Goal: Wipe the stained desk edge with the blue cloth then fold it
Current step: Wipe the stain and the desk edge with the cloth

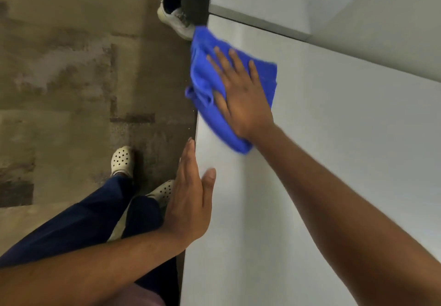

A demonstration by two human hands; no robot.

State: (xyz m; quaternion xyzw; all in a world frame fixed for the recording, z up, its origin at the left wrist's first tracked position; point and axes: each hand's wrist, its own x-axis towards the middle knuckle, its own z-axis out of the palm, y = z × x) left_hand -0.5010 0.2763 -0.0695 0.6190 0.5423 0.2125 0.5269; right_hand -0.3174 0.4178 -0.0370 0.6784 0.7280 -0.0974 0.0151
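The blue cloth [205, 71] lies bunched on the white desk [334, 162], overhanging its left edge [196, 133]. My right hand [241, 91] lies flat on top of the cloth, fingers spread, pressing it against the desk close to the edge. My left hand [191, 198] rests nearer to me along the same edge, fingers straight and together, thumb on the desk top, holding nothing. No stain shows on the edge from here.
Another person's leg and pale shoe [176, 19] stand at the desk's far corner. My own legs in dark trousers and white perforated clogs [121, 160] are on the brown mottled floor [59, 79] left of the desk. A grey partition [257, 21] runs across the far desk.
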